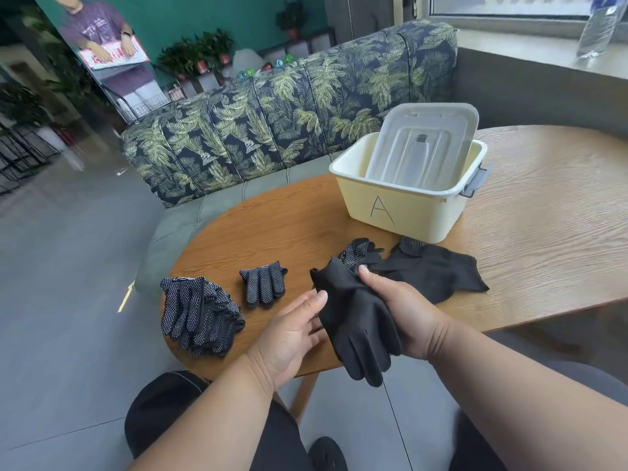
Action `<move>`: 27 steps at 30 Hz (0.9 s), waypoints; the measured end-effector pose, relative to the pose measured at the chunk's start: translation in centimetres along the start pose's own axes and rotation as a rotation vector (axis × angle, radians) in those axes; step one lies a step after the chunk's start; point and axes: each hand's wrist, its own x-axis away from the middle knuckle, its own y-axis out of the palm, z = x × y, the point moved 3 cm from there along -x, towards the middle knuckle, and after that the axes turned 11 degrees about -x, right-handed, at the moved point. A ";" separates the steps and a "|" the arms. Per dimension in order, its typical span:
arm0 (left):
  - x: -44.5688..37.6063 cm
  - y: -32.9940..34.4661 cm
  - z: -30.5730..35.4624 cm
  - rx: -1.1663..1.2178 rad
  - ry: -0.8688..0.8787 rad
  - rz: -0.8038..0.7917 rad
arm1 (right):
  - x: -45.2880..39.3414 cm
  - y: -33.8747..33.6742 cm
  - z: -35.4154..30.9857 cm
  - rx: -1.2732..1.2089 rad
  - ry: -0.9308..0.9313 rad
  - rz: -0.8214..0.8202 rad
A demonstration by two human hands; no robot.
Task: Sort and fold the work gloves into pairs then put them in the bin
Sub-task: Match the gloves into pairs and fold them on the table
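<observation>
Gripping a plain black fabric glove (360,321) over the near edge of the round wooden surface (282,226), the right hand (404,314) curls round its cuff end while the left hand (292,334) lies open-palmed, fingertips against the cloth. Left sit a heap of dotted black gloves (200,314) and a folded dotted pair (265,283); how many are heaped is unclear. Beyond, another black glove (438,270) lies before the pale yellow plastic bin (404,212), marked A, whose translucent lid (421,147) stands inside, hiding its floor.

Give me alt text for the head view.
Right hand grips a black glove over the table edge; open left hand touches it. Glove pile and folded pair lie left, another glove before bin.
</observation>
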 end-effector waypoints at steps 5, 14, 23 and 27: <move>-0.1 0.1 0.4 0.104 0.064 0.048 | -0.7 -0.7 0.3 0.143 -0.083 0.056; 0.0 -3.0 1.2 -0.043 0.085 0.294 | -1.0 -0.9 -0.7 0.584 -0.266 0.031; 0.1 -3.9 3.3 -0.433 0.254 0.298 | -1.6 -1.6 0.6 0.911 -0.394 0.019; 0.7 -3.1 3.9 -0.550 0.296 0.227 | -1.6 -1.6 0.6 0.953 -0.401 0.022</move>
